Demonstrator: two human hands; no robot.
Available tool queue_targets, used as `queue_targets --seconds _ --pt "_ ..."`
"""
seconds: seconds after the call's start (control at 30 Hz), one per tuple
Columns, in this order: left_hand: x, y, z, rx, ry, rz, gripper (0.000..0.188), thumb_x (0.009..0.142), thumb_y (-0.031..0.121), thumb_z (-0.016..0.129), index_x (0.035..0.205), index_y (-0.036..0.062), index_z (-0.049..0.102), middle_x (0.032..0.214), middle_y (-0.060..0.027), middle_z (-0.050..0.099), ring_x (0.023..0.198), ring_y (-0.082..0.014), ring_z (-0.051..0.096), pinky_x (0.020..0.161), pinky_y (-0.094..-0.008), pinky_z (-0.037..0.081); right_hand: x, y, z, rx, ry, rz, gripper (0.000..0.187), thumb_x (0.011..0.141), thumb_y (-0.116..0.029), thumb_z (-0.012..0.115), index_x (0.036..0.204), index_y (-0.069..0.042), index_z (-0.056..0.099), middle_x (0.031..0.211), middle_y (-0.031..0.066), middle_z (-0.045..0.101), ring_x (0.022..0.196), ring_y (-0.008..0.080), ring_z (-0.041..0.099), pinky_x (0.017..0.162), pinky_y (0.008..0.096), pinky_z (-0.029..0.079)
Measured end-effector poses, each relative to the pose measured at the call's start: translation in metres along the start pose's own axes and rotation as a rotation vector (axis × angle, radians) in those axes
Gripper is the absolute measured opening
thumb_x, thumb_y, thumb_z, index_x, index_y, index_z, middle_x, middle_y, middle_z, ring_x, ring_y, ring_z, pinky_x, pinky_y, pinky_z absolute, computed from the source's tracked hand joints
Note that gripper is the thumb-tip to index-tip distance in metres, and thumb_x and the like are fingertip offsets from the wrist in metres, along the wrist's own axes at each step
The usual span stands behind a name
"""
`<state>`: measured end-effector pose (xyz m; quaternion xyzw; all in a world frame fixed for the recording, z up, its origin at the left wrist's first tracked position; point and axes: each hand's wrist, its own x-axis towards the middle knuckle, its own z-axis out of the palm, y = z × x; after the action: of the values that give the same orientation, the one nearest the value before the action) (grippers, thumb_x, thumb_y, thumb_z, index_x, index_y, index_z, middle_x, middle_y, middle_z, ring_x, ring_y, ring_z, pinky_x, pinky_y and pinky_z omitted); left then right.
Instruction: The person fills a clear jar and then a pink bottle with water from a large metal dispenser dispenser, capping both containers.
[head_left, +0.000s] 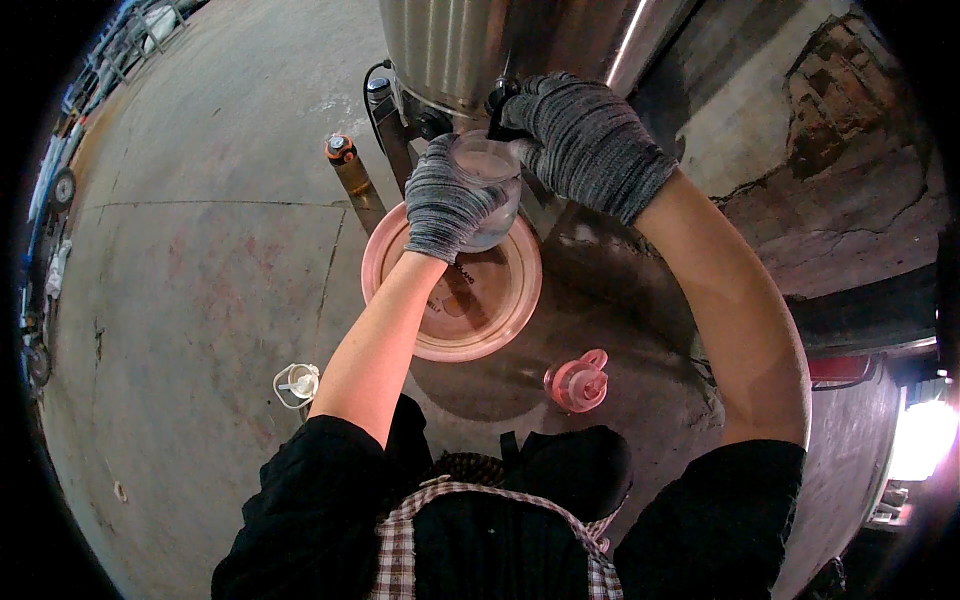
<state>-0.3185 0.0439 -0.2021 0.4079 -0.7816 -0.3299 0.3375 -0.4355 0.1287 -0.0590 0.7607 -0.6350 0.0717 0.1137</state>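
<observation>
My left hand, in a grey knit glove, is wrapped round a clear wide-mouthed bottle with its top uncovered. The bottle stands nearly upright under the spout of a stainless steel dispenser. With a matching glove, my right hand grips the black tap handle just above and right of the bottle's mouth; its fingertips are partly hidden. Below the bottle is a round pink basin. Whether liquid is running from the spout is too unclear to tell.
On the concrete floor, a white looped lid lies left of my forearm and a pink lidded bottle stands right of the basin. An amber bottle stands beyond the basin's left side. A cracked wall rises on the right.
</observation>
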Motion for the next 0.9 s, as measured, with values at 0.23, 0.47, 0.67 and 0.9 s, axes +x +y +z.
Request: queue_targets --seconds 0.23,0.47,0.67,0.9 --pt "0.001 -0.004 0.003 0.001 0.019 0.042 0.073 0.055 0.031 0.083 0.114 0.0018 0.049 0.108 -0.0151 0.059 0.1 -0.0274 0.058 0.089 -0.0333 0.045 -0.002 0.001 0.001 -0.031 0.006 -0.005 0.027 0.074 -0.02 0.064 0.097 -0.005 0.064 0.095 0.013 0.061 0.092 0.0293 0.058 0.086 0.0389 0.047" --pt "0.0 -0.006 0.0 -0.02 0.017 0.043 0.073 0.055 0.031 0.083 0.113 0.0015 0.049 0.106 -0.0152 0.06 0.099 -0.0271 0.058 0.088 -0.0338 0.045 0.001 0.0 0.003 -0.012 0.014 -0.022 0.029 0.074 -0.019 0.064 0.099 -0.005 0.064 0.095 0.0136 0.061 0.093 0.0299 0.057 0.086 0.039 0.046" --pt "-0.003 0.006 -0.001 -0.015 -0.003 0.031 0.075 0.054 0.033 0.083 0.113 0.0009 0.049 0.107 -0.016 0.059 0.099 -0.0278 0.058 0.088 -0.0341 0.045 -0.003 0.003 0.0 -0.031 0.018 -0.015 0.027 0.075 -0.021 0.063 0.097 -0.005 0.064 0.093 0.0141 0.061 0.093 0.0304 0.057 0.085 0.0401 0.046" --pt "-0.002 0.002 -0.003 -0.001 0.024 0.028 0.076 0.055 0.034 0.083 0.114 0.0004 0.049 0.109 -0.0168 0.059 0.1 -0.028 0.058 0.089 -0.034 0.045 0.002 0.001 0.001 -0.034 -0.013 -0.015 0.026 0.077 -0.025 0.062 0.095 -0.007 0.064 0.093 0.0133 0.061 0.091 0.0307 0.058 0.084 0.0407 0.047"
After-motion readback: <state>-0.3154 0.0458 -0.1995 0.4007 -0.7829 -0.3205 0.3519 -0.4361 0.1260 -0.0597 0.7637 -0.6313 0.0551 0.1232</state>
